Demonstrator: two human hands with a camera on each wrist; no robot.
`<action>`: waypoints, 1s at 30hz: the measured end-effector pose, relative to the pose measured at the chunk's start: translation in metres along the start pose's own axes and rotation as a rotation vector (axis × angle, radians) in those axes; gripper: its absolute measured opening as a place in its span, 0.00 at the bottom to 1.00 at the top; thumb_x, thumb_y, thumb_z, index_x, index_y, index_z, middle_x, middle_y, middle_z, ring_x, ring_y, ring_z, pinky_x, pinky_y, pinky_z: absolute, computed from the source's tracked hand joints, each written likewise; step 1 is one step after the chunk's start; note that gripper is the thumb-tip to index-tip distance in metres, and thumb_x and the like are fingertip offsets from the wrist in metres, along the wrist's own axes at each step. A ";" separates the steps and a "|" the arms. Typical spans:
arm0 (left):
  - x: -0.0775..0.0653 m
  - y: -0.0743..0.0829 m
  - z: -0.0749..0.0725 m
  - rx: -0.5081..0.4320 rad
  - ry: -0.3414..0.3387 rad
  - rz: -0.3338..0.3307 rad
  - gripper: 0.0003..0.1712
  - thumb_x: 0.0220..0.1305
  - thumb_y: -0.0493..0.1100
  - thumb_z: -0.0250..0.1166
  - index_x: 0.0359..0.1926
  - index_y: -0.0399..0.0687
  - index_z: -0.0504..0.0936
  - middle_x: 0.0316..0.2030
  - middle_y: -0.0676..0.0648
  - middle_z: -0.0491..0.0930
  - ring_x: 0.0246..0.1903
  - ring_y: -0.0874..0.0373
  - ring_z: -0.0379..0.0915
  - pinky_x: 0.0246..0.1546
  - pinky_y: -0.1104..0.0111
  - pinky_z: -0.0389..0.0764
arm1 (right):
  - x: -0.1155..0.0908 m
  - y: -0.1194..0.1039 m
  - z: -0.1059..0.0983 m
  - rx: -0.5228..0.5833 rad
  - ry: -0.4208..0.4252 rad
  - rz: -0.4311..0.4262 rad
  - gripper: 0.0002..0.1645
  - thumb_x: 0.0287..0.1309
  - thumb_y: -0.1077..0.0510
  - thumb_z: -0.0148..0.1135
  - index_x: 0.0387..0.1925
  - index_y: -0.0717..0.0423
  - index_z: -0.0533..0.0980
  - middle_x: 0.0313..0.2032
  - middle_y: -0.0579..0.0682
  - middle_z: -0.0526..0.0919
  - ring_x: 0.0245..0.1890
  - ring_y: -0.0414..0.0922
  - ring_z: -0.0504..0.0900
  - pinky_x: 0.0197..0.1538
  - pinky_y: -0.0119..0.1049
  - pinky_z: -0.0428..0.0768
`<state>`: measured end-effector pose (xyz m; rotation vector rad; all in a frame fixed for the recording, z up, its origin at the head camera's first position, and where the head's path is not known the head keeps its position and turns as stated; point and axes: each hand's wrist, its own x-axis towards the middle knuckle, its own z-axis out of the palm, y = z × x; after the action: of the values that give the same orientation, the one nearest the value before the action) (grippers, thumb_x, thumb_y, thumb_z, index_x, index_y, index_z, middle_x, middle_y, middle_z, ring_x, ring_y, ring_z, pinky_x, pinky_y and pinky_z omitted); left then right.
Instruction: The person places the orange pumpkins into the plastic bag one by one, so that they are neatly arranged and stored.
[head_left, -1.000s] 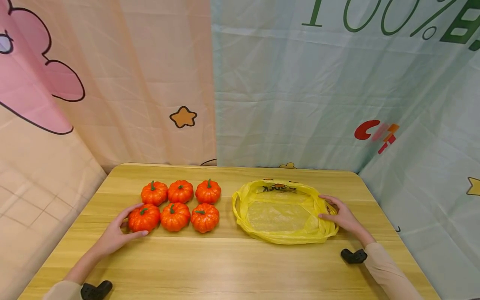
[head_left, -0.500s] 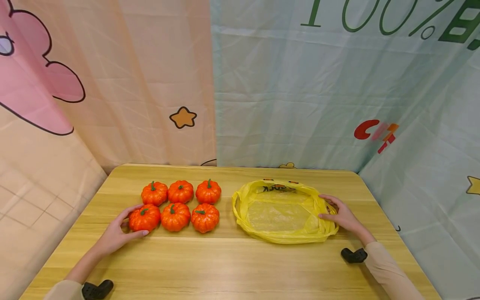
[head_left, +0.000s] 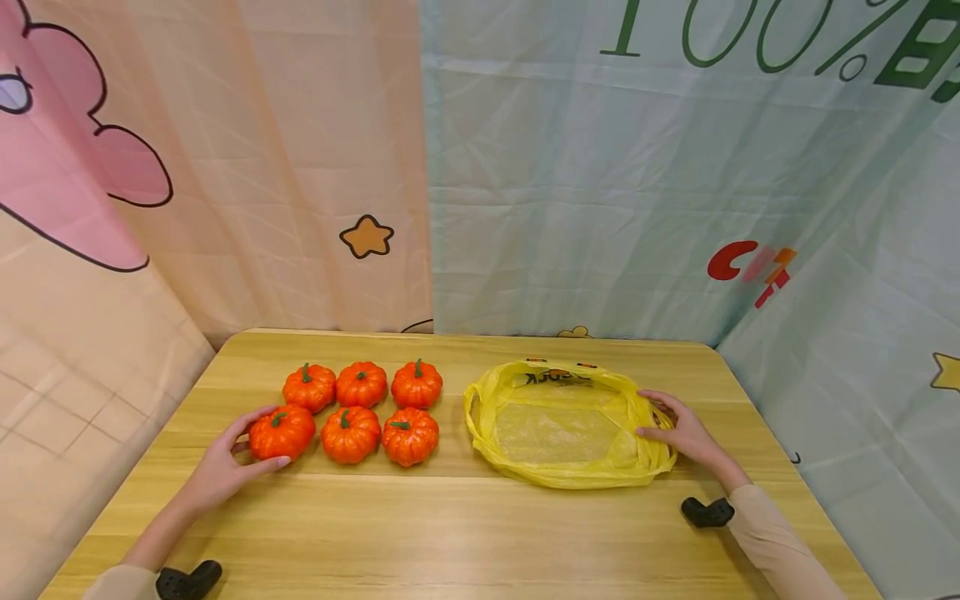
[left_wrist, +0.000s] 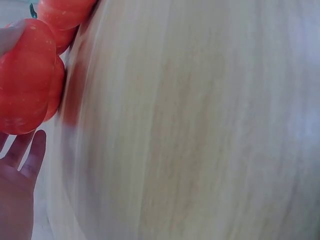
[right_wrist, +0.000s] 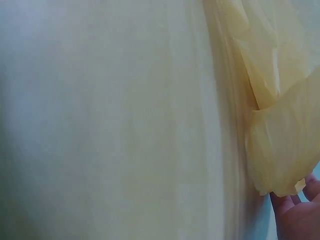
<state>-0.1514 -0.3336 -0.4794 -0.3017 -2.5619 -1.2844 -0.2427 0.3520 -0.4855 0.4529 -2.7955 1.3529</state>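
My left hand (head_left: pixel 217 473) grips a small orange pumpkin (head_left: pixel 282 432) with a green stem, thumb at its near side and fingers round the far left. In the left wrist view this pumpkin (left_wrist: pixel 22 80) stands clear of the wood, fingers (left_wrist: pixel 33 155) under it. Several similar pumpkins (head_left: pixel 350 435) stand close by on its right, in two short rows. A yellow plastic bag (head_left: pixel 555 475) lies with its mouth spread wide, dark print inside its back wall. My right hand (head_left: pixel 686 435) pinches the bag's right rim; in the right wrist view, the bag's folds (right_wrist: pixel 290 140) partly hide the fingers.
A light wooden table (head_left: pixel 450 533) carries everything. Printed cloth (head_left: pixel 525 208) hangs behind its back edge and along both sides. Black devices (head_left: pixel 708 512) are strapped at both wrists.
The pumpkin in my left hand has risen slightly and shifted left, opening a gap to the neighbouring pumpkin. My right hand and the bag have stayed put.
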 end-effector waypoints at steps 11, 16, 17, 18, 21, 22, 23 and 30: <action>0.005 0.016 -0.003 0.028 0.007 0.027 0.42 0.50 0.36 0.74 0.66 0.40 0.66 0.55 0.79 0.62 0.49 0.84 0.61 0.43 0.88 0.66 | -0.001 0.002 0.000 -0.005 0.032 -0.017 0.37 0.54 0.59 0.69 0.64 0.62 0.67 0.62 0.64 0.70 0.58 0.48 0.70 0.53 0.17 0.65; 0.011 0.031 -0.004 0.054 -0.005 0.037 0.43 0.49 0.37 0.75 0.66 0.44 0.66 0.55 0.80 0.61 0.47 0.83 0.62 0.43 0.87 0.67 | -0.002 0.003 -0.001 -0.021 0.032 -0.032 0.36 0.54 0.60 0.69 0.64 0.62 0.67 0.62 0.64 0.70 0.54 0.33 0.69 0.51 0.17 0.67; 0.012 0.034 -0.003 0.060 -0.007 0.038 0.43 0.49 0.37 0.75 0.66 0.45 0.66 0.55 0.80 0.61 0.48 0.83 0.62 0.43 0.87 0.67 | -0.002 0.003 -0.001 -0.025 0.031 -0.032 0.36 0.54 0.60 0.69 0.64 0.61 0.67 0.62 0.64 0.70 0.54 0.33 0.69 0.51 0.17 0.67; 0.013 0.037 -0.002 0.063 -0.009 0.038 0.43 0.49 0.38 0.75 0.67 0.46 0.67 0.55 0.80 0.61 0.48 0.83 0.62 0.43 0.86 0.67 | -0.002 0.003 -0.001 -0.027 0.032 -0.034 0.36 0.54 0.60 0.69 0.64 0.61 0.67 0.62 0.64 0.70 0.54 0.34 0.69 0.51 0.17 0.67; 0.015 0.045 0.002 0.068 -0.012 0.033 0.44 0.48 0.39 0.76 0.66 0.48 0.67 0.55 0.79 0.61 0.49 0.83 0.61 0.45 0.84 0.67 | -0.002 0.003 0.000 -0.031 0.033 -0.031 0.36 0.54 0.60 0.69 0.64 0.61 0.67 0.62 0.63 0.70 0.55 0.42 0.71 0.50 0.17 0.67; 0.015 0.048 0.003 0.072 -0.013 0.029 0.43 0.49 0.40 0.76 0.66 0.49 0.67 0.55 0.79 0.61 0.49 0.83 0.60 0.45 0.84 0.67 | -0.002 0.003 0.000 -0.035 0.032 -0.029 0.36 0.54 0.60 0.69 0.64 0.61 0.67 0.62 0.63 0.70 0.56 0.45 0.71 0.50 0.17 0.67; 0.015 0.052 0.005 0.076 -0.012 0.026 0.43 0.49 0.41 0.76 0.66 0.49 0.67 0.55 0.77 0.62 0.49 0.83 0.60 0.45 0.83 0.68 | -0.002 0.003 0.000 -0.037 0.033 -0.028 0.36 0.54 0.60 0.69 0.64 0.61 0.67 0.62 0.63 0.70 0.56 0.48 0.71 0.50 0.17 0.67; 0.023 0.080 0.019 0.105 -0.036 0.048 0.43 0.48 0.45 0.76 0.66 0.54 0.68 0.61 0.45 0.72 0.48 0.79 0.63 0.46 0.77 0.72 | -0.002 0.004 0.001 -0.018 0.035 -0.046 0.36 0.54 0.60 0.69 0.63 0.63 0.67 0.62 0.65 0.70 0.55 0.38 0.71 0.50 0.15 0.66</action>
<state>-0.1518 -0.2698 -0.4224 -0.3652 -2.6240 -1.1335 -0.2421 0.3538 -0.4893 0.4846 -2.7493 1.3123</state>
